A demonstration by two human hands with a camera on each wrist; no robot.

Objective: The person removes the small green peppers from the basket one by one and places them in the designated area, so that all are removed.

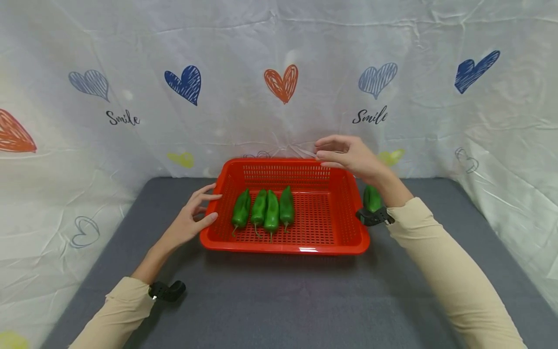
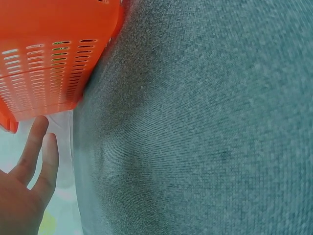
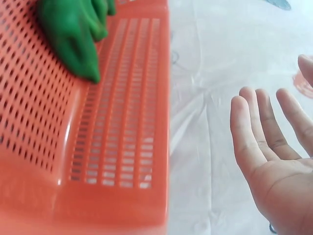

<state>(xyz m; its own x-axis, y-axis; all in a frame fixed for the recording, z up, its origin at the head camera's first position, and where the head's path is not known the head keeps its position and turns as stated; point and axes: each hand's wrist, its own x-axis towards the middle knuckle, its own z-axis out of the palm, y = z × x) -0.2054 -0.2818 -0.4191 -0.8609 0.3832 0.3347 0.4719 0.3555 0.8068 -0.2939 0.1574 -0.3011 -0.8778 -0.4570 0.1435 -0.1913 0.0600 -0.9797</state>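
A red plastic basket [image 1: 305, 248] with slotted sides stands on a grey cloth-covered table. Several green peppers [image 1: 272, 213] lie side by side in its left half, stems toward the near side. At the basket's left rim is my left hand [image 1: 192, 219], fingers spread and loosely bent; whether they touch the rim I cannot tell. My right hand [image 1: 348, 154] hovers over the far right corner, its fingers relaxed and nothing held. In the right wrist view its palm [image 3: 288, 186] shows bare, apart from the basket wall. Another green pepper [image 1: 372, 198] sits outside, right of the basket, partly hidden by the right wrist.
Behind the table hangs a white sheet [image 1: 235, 53] printed with hearts and the word Smile. The grey tabletop [image 1: 279, 300] extends in front of the basket and to both sides. Black straps [image 1: 167, 291] are on both wrists.
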